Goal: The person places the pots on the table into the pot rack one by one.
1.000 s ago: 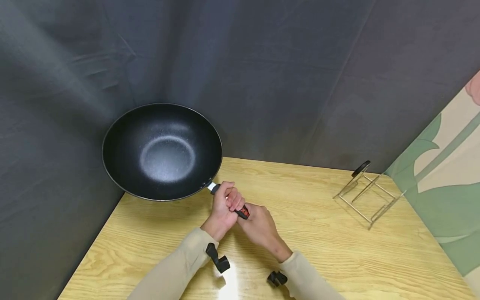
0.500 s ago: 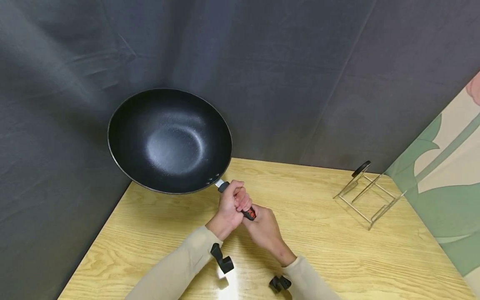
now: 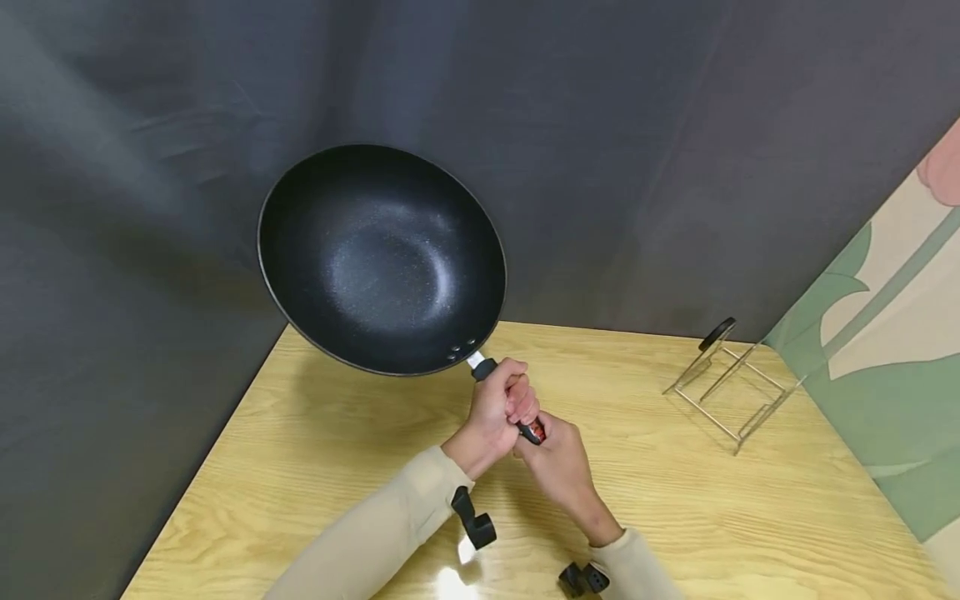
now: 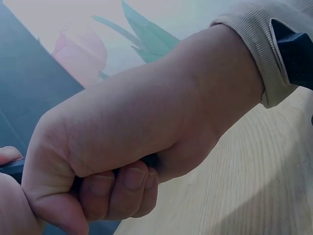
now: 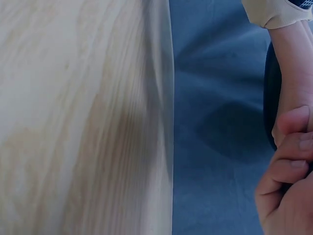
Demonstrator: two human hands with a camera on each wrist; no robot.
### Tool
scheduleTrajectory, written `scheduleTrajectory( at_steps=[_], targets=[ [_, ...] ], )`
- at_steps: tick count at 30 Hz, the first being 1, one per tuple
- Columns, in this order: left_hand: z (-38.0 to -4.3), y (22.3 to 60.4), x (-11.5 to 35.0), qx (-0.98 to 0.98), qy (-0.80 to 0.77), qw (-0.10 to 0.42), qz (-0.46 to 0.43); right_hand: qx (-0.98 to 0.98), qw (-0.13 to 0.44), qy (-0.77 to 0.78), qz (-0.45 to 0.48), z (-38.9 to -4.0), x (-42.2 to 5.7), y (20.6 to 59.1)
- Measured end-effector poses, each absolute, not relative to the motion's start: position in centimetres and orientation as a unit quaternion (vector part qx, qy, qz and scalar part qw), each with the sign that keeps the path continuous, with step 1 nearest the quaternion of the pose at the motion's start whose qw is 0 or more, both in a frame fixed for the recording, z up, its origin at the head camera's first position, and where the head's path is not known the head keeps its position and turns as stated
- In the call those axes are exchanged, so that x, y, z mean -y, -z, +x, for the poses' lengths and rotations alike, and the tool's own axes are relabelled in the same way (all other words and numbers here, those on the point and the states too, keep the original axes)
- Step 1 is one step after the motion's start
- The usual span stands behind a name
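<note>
A black wok (image 3: 386, 275) is held up over the left part of the table, tilted so its inside faces the camera. My left hand (image 3: 501, 412) grips its black handle (image 3: 483, 367) near the pan, fingers wrapped round it. Just behind, my right hand (image 3: 558, 458) holds the handle's end, where a red mark shows. In the left wrist view, the curled fingers of my left hand (image 4: 117, 142) hide most of the handle, and part of the right hand (image 4: 17, 205) shows at the edge. The right wrist view catches my right hand (image 5: 293, 191) with bent fingers.
A small wire rack (image 3: 738, 392) with a black piece at its top stands at the back right of the wooden table (image 3: 637, 500). Dark curtain cloth (image 3: 600, 167) rises behind and to the left. A floral panel (image 3: 885, 333) borders the right side.
Both hands have carried the wok to the right and higher in the head view, tilting its inside more toward the camera. The grips look the same, and the rack has shifted only slightly in view.
</note>
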State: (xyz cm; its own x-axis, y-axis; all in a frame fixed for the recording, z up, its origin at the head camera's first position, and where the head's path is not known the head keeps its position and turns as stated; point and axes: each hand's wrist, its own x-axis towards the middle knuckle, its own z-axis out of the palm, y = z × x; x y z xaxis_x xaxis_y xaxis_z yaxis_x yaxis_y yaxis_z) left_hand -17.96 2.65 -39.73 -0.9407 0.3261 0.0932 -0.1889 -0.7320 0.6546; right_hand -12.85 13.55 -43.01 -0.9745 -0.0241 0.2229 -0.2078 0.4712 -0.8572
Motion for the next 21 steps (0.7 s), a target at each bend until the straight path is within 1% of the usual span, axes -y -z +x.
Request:
scheduleTrajectory(
  at_steps=[5, 16, 21],
  targets=[
    [-18.1, 39.1, -4.0, -0.345, -0.920, 0.145, 0.116, 0.832, 0.092, -0.545, 0.045, -12.5, -14.5, 42.6],
    [-18.1, 38.0, -6.5, -0.356, -0.907, 0.177, 0.138, 0.822, 0.134, -0.553, 0.010, -11.7, -16.1, 42.3],
    [-18.1, 37.6, -7.4, -0.371, -0.897, 0.191, 0.145, 0.815, 0.134, -0.564, -0.013, -11.5, -16.5, 42.4]
  ],
)
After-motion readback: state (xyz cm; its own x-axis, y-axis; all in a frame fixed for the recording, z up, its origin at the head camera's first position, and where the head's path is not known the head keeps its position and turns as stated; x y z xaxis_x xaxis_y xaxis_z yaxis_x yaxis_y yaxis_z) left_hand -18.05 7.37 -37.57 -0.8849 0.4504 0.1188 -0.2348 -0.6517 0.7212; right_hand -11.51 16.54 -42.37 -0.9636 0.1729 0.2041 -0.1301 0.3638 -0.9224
